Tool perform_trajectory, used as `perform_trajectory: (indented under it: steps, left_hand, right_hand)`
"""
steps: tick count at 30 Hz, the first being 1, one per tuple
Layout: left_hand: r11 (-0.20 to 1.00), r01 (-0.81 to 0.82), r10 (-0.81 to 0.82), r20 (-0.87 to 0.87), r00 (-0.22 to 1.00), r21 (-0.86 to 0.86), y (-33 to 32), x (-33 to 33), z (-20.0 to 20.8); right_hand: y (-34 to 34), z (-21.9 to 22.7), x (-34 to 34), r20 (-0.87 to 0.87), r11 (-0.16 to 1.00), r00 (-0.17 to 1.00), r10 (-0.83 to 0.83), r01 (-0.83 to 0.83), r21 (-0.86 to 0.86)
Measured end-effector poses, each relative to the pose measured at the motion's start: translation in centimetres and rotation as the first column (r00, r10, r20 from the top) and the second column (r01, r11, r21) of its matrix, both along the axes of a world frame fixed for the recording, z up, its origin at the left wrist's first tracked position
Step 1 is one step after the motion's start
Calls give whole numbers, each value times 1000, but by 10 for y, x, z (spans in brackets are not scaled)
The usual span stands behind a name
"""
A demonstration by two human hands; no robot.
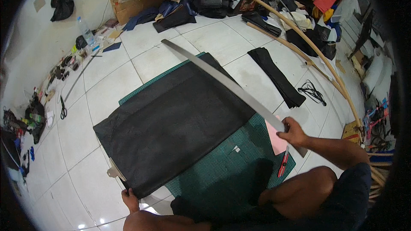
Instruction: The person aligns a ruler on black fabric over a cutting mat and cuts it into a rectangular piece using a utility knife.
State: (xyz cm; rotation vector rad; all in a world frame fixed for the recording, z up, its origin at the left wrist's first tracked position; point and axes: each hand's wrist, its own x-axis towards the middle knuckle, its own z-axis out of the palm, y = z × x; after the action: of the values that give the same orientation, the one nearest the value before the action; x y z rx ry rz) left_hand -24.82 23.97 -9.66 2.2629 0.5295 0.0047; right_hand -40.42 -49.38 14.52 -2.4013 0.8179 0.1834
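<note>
While your right hand (292, 131) grips the near end of the long metal ruler (222, 82), its fingers closed around the steel, the ruler runs away from that hand, up and to the left, across the far edge of the black sheet (171, 122). Your left hand (129, 199) pinches the near corner of this sheet, with the fingers clasped on its edge.

The sheet lies spread on the green cutting mat (227, 171), which shows beside and below your right hand. I judge the work is at an early stage: the sheet is laid out flat and the ruler is held over it, but I see no cut line on the sheet yet. The red utility knife (283, 162) lies on the mat just below your right hand, untouched, and a pink paper (275, 139) lies partly under that hand.

As for packages, an open brown cardboard box (135, 5) stands far beyond the ruler tip, with papers piled on it. A clear plastic bottle (85, 30) stands far to the left of it, and a black plastic bag (62, 3) hangs on the wall above. I cannot read any labels.
</note>
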Motion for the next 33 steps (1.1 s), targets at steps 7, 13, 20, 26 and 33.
perform_trajectory:
  steps: [7, 13, 20, 26, 33]
  left_hand:
    - [987, -24, 20, 27, 999, 160, 10, 16, -17]
    - [841, 33, 28, -104, 994, 541, -12, 22, 33]
    - [598, 528, -424, -321, 847, 603, 36, 111, 159]
    - [401, 694, -484, -505, 714, 598, -101, 195, 291]
    - [413, 751, -576, -490, 654, 516, -185, 209, 259]
  right_hand:
    - [30, -128, 2, 181, 992, 977, -110, 98, 75]
    - [24, -144, 10, 137, 978, 986, 97, -70, -195]
    - [-12, -146, 69, 191, 952, 935, 298, -305, 6]
    - [-52, -152, 109, 7, 897, 898, 440, -440, 27]
    - [-32, -146, 99, 196, 895, 875, 444, -421, -147]
